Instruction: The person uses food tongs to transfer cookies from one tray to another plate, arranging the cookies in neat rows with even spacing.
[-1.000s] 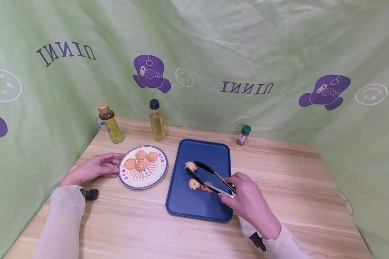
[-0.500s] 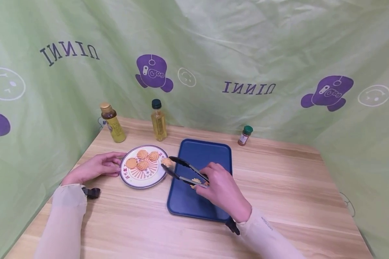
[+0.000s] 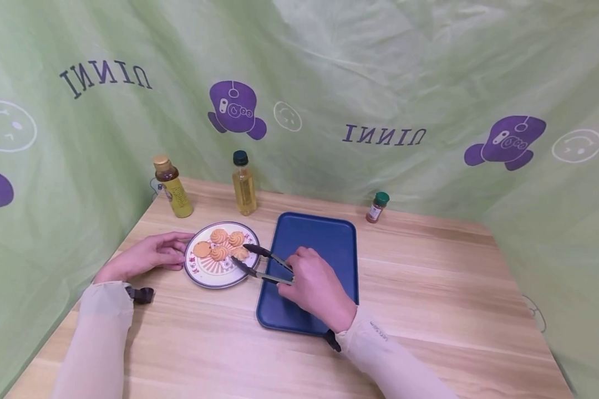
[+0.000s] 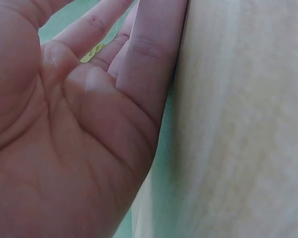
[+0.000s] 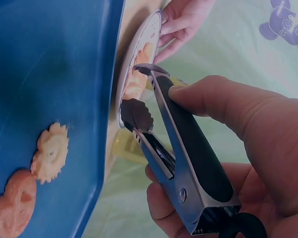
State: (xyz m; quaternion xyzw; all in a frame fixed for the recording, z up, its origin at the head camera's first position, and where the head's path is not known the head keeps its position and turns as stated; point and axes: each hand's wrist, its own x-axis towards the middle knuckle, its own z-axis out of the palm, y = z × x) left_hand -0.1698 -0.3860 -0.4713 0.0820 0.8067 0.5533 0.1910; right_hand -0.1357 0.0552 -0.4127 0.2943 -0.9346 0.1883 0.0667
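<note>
In the head view my right hand (image 3: 315, 285) grips black-tipped metal tongs (image 3: 262, 272) and reaches across the blue tray (image 3: 321, 235). The tongs' tips stand apart over the right side of a round white plate (image 3: 206, 275), with a piped cookie (image 3: 240, 253) between them. Several other cookies (image 3: 219, 253) lie on that plate. At the plate's left rim, my left hand (image 3: 147, 256) touches with loosely extended fingers. The right wrist view shows a scalloped cookie (image 5: 51, 152) and a reddish-brown cookie (image 5: 14, 203) on the tray, hidden behind the right hand in the head view.
Behind the plate stand a yellow-labelled bottle (image 3: 178, 198) with a tan cap and a clear oil bottle (image 3: 244, 191) with a dark cap. A small green-lidded spice jar (image 3: 377, 207) is behind the tray. A green printed curtain (image 3: 319, 72) surrounds the wooden table (image 3: 429, 277).
My right hand has moved left with the tongs, carrying a cookie from the tray to the plate. The tongs' tips have come over the plate. The left hand has stayed at the rim.
</note>
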